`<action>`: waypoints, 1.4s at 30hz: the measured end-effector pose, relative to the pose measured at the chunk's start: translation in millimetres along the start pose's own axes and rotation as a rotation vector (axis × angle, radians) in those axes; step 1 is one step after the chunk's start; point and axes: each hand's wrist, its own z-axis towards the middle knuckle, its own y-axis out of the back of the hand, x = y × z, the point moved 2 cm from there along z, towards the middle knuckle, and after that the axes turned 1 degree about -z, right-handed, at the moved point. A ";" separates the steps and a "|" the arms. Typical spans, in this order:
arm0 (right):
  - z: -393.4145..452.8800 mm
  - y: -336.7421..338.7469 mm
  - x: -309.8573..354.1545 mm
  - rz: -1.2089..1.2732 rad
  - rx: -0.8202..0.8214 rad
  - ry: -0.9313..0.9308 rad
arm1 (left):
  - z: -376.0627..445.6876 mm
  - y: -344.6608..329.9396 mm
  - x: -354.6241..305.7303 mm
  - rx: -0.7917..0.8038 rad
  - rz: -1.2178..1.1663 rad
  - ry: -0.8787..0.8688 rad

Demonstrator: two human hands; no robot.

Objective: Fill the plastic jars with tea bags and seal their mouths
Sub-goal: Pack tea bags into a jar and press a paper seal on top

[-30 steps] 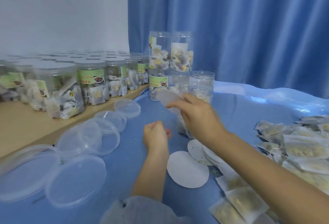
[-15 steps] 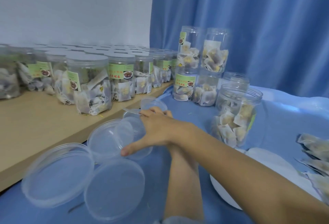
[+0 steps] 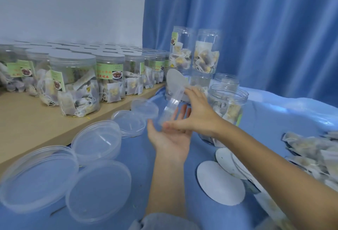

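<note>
At frame centre, the right hand (image 3: 197,118) pinches a clear lid (image 3: 171,106) by its rim above the left hand (image 3: 171,138), fingers spread, beside the open jar (image 3: 228,105).

Open clear plastic jar (image 3: 226,112) standing upright right of centre, partly filled with tea bags, mouth unsealed. Clear lid (image 3: 171,105) being held edge-on at frame centre, a white seal disc (image 3: 176,81) tilting just above it. More white discs (image 3: 220,185) lying flat at lower right. Loose tea bags (image 3: 314,149) piling at the right edge. Spare clear lids (image 3: 97,142) lying across lower left.
</note>
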 end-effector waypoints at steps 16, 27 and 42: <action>-43.8 57.6 -14.7 0.101 -0.239 0.113 | -10.9 -12.7 12.1 0.192 0.424 -0.150; -58.4 52.7 -12.7 0.190 -0.271 0.041 | -12.9 -16.3 20.7 0.267 0.511 -0.159; -85.8 119.2 -59.4 0.095 -0.760 0.085 | 19.0 -36.3 71.3 0.014 1.619 -0.288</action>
